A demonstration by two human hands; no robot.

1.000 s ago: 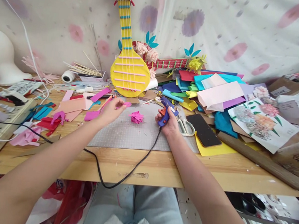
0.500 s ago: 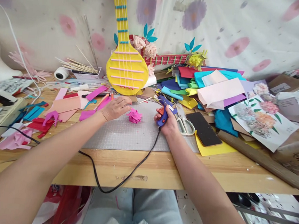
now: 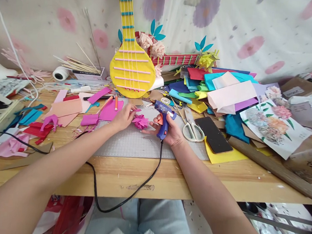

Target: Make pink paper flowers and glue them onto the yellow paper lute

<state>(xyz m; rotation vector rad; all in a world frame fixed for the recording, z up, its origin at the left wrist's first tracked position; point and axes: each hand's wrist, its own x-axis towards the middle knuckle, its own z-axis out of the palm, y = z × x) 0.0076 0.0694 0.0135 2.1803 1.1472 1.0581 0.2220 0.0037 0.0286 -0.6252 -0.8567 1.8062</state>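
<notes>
My right hand (image 3: 174, 132) grips a blue hot glue gun (image 3: 165, 115) with an orange trigger, its nozzle tilted up to the left. A few of its fingers stretch toward a magenta crepe-paper flower (image 3: 140, 122) over the grey cutting mat (image 3: 131, 144). Just left of the flower, my left hand (image 3: 124, 116) is closed in a pinch, with a small magenta paper piece (image 3: 138, 110) at its fingertips. Whether either hand touches the flower, I cannot tell. The gun's black cord (image 3: 155, 169) loops down past the table edge.
White-handled scissors (image 3: 193, 132) and a black phone (image 3: 213, 134) lie right of the glue gun. Paper scraps (image 3: 66, 108) cover the left side, folded coloured sheets (image 3: 231, 94) the back right. A yellow paper lute (image 3: 132, 71) leans at the back. A wooden stick (image 3: 271, 167) lies front right.
My left hand has moved right and down to the flower, and a small magenta piece now shows at its fingertips. The glue gun has shifted left, nearer the flower, and my right fingers have spread.
</notes>
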